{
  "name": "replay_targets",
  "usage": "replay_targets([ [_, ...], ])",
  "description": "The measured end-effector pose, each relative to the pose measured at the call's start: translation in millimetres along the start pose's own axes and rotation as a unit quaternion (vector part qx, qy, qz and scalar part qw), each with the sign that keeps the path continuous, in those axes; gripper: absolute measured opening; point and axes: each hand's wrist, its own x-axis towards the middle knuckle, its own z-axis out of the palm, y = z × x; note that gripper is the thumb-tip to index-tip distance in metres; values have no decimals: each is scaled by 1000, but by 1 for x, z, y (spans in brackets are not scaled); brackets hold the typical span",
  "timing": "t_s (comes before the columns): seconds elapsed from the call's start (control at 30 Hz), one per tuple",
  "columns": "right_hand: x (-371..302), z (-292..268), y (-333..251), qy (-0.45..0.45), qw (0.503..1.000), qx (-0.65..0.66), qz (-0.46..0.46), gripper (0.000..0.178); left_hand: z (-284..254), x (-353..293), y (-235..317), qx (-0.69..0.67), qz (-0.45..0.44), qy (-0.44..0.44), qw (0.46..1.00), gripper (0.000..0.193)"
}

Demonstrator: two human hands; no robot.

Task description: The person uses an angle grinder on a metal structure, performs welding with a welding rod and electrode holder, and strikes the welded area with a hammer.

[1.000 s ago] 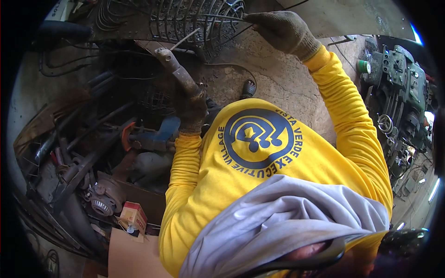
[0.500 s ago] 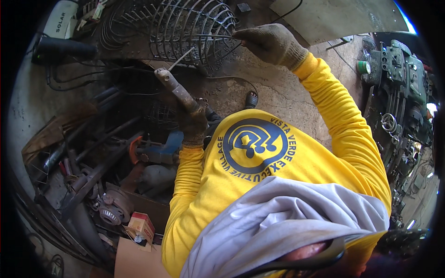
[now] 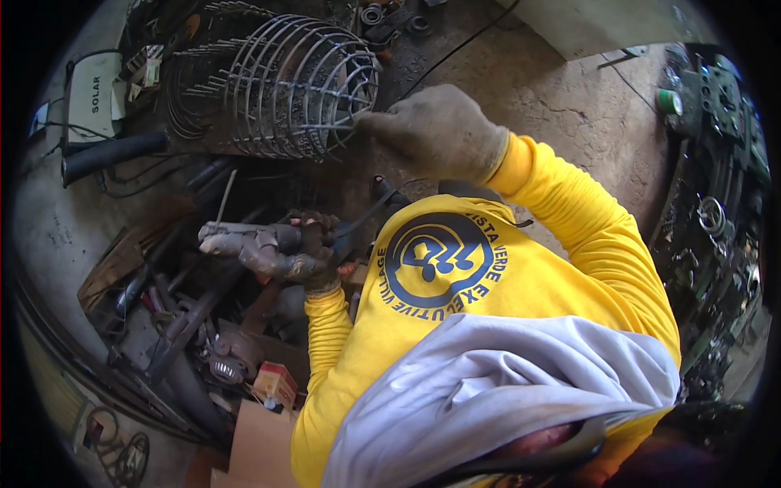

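A barrel-shaped cage of bent metal rods [image 3: 281, 84] lies on its side beyond my hands. At its near right end, my gloved right hand [image 3: 435, 134] pinches the end of a thin metal rod [image 3: 325, 127] that runs across the cage's hoops. Off to the left and nearer to me, my gloved left hand [image 3: 316, 250] is wrapped round a welding electrode holder [image 3: 240, 238]. From its jaw a thin welding rod [image 3: 227, 195] sticks up, its tip apart from the cage. My palms and most of the left fingers are hidden.
A light-coloured case [image 3: 93, 102] and a black cylinder [image 3: 114, 157] stand at the far left. Scrap metal and a small red-and-tan box [image 3: 275, 384] crowd the left side. Green machinery [image 3: 720, 122] lines the right. A black cable [image 3: 455, 50] crosses the concrete floor [image 3: 537, 98].
My left hand has swung the electrode holder leftward and down, away from the cage. The right hand has come nearer and lower, still at the rod. The view has shifted.
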Motion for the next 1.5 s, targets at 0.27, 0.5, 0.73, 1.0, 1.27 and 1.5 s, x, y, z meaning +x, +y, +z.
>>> replay_targets([
  [0.27, 13, 35, -51, -98, 995, 35, -13, 44, -2, -59, 20, 16, 48, 169, 984, 27],
  [0.5, 25, 43, -67, -152, 983, 104, -19, 51, 8, -83, 18, 33, 85, 271, 958, 28],
  [0.73, 26, 46, -71, -143, 982, 114, -41, 66, 16, -90, 9, 40, 97, 306, 946, 29],
  [1.0, 37, 43, -72, -202, 973, 112, 5, 48, 12, -88, -1, 66, 112, 326, 936, 30],
  [1.27, 38, 43, -44, -160, 986, 49, -3, 41, -1, -62, -19, 198, 128, 331, 914, 32],
  [1.5, 35, 26, 7, -66, 996, 42, -32, 29, -4, -23, -55, 460, 149, 279, 830, 33],
])
